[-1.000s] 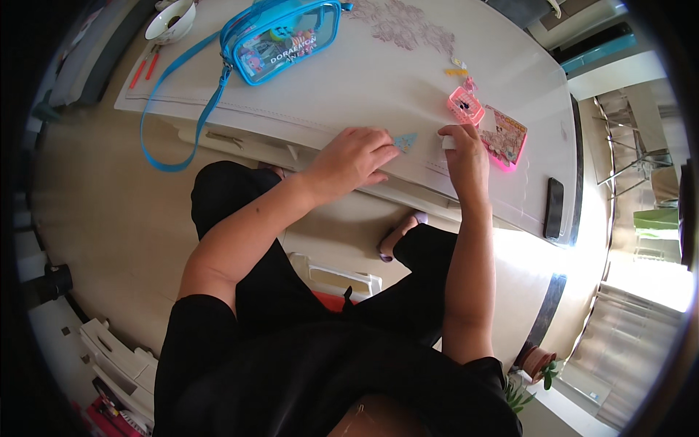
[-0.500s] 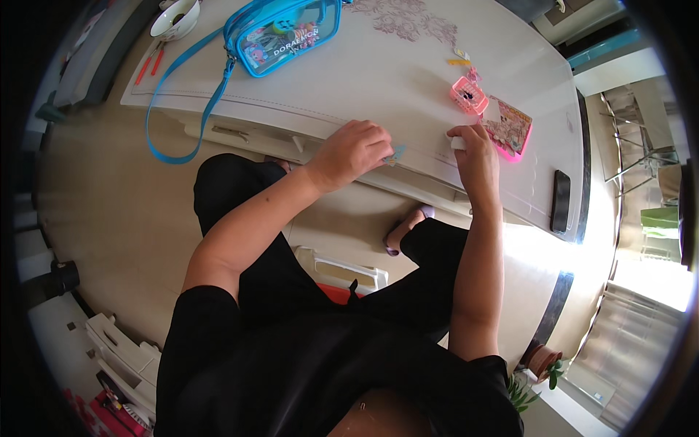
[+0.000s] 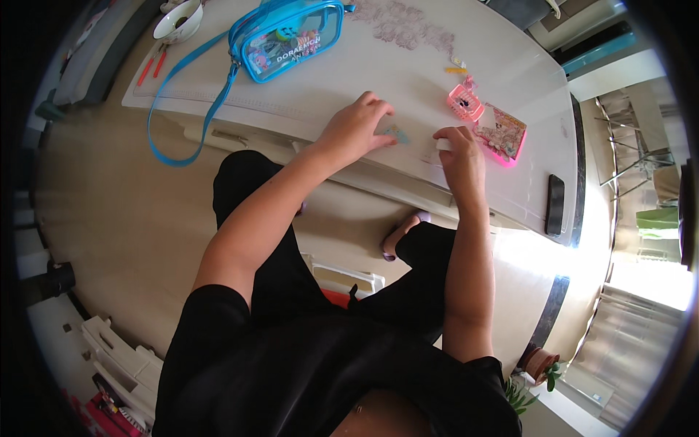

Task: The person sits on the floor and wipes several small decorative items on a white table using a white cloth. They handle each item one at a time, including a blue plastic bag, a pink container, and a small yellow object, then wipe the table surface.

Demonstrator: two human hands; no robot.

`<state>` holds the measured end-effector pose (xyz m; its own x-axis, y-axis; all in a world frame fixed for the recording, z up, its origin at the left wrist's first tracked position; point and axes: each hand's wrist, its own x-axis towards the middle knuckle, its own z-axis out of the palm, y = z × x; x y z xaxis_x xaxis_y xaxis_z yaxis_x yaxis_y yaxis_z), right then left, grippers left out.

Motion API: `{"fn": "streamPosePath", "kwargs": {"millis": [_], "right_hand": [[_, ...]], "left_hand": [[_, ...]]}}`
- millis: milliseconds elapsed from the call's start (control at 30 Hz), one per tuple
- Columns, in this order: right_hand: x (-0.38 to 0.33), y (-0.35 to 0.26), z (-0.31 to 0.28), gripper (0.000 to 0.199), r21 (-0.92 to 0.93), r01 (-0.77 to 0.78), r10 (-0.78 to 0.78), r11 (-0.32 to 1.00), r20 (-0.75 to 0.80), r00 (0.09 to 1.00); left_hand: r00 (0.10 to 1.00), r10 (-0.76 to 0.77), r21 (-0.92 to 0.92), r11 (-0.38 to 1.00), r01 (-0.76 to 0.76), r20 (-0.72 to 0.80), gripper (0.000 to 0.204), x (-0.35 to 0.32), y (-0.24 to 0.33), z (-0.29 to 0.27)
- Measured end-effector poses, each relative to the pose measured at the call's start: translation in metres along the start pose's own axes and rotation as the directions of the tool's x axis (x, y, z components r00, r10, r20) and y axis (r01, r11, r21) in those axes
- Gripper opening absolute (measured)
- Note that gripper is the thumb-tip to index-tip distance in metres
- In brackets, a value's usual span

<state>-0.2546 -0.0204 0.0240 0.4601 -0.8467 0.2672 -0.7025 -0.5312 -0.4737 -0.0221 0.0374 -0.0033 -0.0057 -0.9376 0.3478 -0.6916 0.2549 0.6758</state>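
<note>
My left hand (image 3: 355, 131) is over the front edge of the white table, thumb and fingers apart, with nothing between them. Just beyond its fingertips lies a small, thin light-blue piece (image 3: 396, 133), flat on the tabletop; its kind is too small to make out. To the right, my right hand (image 3: 461, 151) pinches a small white piece (image 3: 443, 145), mostly covered by the fingers. Close behind that hand sit a pink case with a patterned picture (image 3: 504, 131) and a small pink basket (image 3: 466, 104) holding something dark.
A clear bag with blue trim (image 3: 295, 42) stands at the back left of the table (image 3: 408, 80), its strap hanging over the front edge. Left of it are a bowl (image 3: 178, 22) and two red-handled tools (image 3: 153, 65). A black phone (image 3: 555, 204) lies near the right edge.
My left hand has let go of the light-blue piece, which now lies on the table, and its fingers have spread. My right hand has shifted slightly left, still pinching the white piece.
</note>
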Motion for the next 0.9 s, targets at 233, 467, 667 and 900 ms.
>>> {"fn": "streamPosePath", "kwargs": {"millis": [233,467,667,900], "right_hand": [[0.005,-0.047,0.022,0.031,0.141,0.123,-0.125,0.982,0.005,0.992],[0.009,-0.048,0.04,0.03,0.094,0.22,-0.224,0.971,0.031,0.974],[0.002,-0.032,0.018,0.03,0.055,0.047,-0.052,0.997,0.095,0.994],[0.011,-0.026,0.014,0.03,0.037,0.054,-0.054,0.998,-0.009,0.999]], "left_hand": [[0.962,0.273,0.011,0.962,-0.273,-0.005,0.027,-0.024,-0.005,-0.009],[0.905,0.424,0.092,0.903,-0.421,-0.018,0.022,-0.029,-0.01,-0.005],[0.926,0.377,0.121,0.919,-0.375,0.005,0.02,-0.029,-0.008,-0.004],[0.927,0.375,0.121,0.921,-0.37,-0.016,0.018,-0.031,-0.006,-0.005]]}}
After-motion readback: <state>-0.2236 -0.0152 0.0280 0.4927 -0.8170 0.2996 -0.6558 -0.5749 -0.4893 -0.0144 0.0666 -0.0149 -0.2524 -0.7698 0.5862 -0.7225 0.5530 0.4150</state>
